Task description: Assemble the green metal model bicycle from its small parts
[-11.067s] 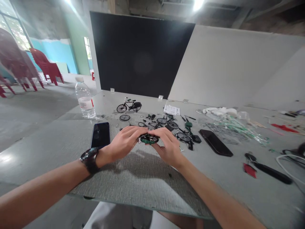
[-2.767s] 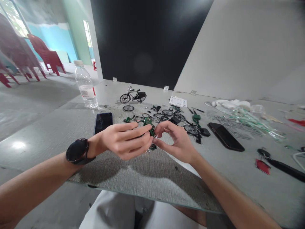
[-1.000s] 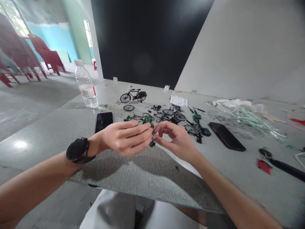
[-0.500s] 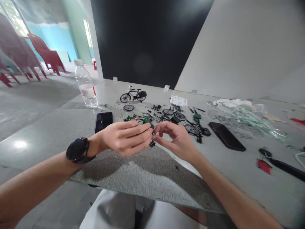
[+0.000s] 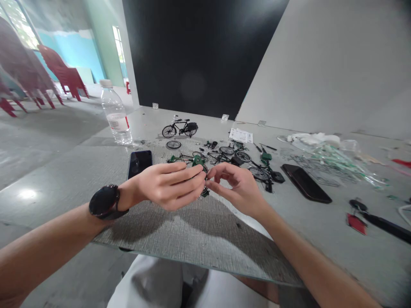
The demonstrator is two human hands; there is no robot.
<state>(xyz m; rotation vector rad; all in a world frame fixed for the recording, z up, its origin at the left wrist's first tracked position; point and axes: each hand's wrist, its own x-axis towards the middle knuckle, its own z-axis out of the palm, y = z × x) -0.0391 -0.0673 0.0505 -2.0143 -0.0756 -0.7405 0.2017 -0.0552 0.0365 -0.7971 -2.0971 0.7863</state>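
My left hand (image 5: 175,186), with a dark watch at its wrist, is closed around a green model bicycle part (image 5: 198,161), whose wheel rim shows partly between my hands. From the other side my right hand (image 5: 236,186) pinches at the same part with thumb and forefinger; what lies between those fingertips is too small to make out. Beyond my hands lie loose model bicycle pieces, among them a small spoked wheel (image 5: 174,145) and another wheel (image 5: 243,157). Farther back stands a black model bicycle (image 5: 180,127), upright, with a dark box at its rear.
A water bottle (image 5: 117,115) stands at the back left, near a phone (image 5: 140,163). Another phone (image 5: 306,183) lies to the right, before green and clear plastic scraps (image 5: 340,156). A paper sheet (image 5: 240,135) lies behind the parts. The table's front edge (image 5: 205,264) is close to my lap.
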